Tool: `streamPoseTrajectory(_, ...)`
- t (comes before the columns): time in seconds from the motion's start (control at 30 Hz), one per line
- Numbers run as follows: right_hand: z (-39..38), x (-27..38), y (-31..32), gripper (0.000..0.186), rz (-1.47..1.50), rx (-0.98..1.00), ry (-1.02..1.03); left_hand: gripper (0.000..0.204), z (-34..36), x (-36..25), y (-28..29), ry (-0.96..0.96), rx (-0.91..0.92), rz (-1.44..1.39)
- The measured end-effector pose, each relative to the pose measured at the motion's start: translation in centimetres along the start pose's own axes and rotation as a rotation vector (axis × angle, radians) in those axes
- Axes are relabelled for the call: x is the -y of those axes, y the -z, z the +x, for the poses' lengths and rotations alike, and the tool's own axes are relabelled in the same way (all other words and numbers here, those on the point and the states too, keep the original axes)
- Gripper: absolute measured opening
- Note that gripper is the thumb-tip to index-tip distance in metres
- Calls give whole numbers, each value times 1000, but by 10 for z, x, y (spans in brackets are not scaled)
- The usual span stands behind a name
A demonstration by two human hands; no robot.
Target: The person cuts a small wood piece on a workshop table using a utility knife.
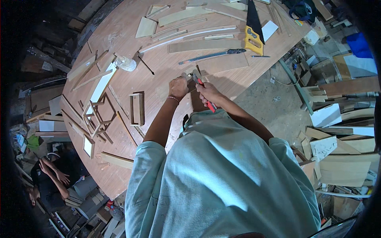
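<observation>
My right hand [209, 94] is closed around a red-handled tool [211, 106] that looks like pliers. The tool's head points away from me, towards the fingers of my left hand [178, 86]. My left hand is closed beside it at the table's near edge, and what its fingers pinch is too small to make out. Under and between the hands lies a brown piece [197, 101], partly covered by my shirt. A thin dark tool [147, 65] rests on the tabletop [158, 83] ahead of my left hand. To the left stands a small rectangular wooden frame [137, 109].
A yellow-handled saw [254, 41] lies at the far right, near a long bluish tool [212, 55]. Wooden strips [186, 35] cover the far side. A clear plastic container [126, 63] and joined hexagonal frames [99, 113] are left. Another person [53, 174] sits at lower left.
</observation>
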State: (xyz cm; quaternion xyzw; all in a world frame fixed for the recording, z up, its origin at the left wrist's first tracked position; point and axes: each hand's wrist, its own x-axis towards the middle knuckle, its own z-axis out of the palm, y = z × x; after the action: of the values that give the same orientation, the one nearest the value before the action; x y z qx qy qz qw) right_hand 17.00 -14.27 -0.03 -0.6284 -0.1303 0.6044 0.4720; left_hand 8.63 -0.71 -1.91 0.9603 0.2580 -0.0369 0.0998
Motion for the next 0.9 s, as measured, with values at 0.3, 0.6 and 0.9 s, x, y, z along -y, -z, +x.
streamPoseTrajectory(0.3,17,-32,-15,34,-828,-569,482,21,13,23,-24,-86,-30,3)
streamPoseTrajectory(0.6,9,-16,-16,35,-929,-554,380,31,16,23,1,-57,-8,-133)
streamPoseTrajectory(0.9,24,-18,-11,31,-1005,-492,377,31,25,19,2,-50,99,-80)
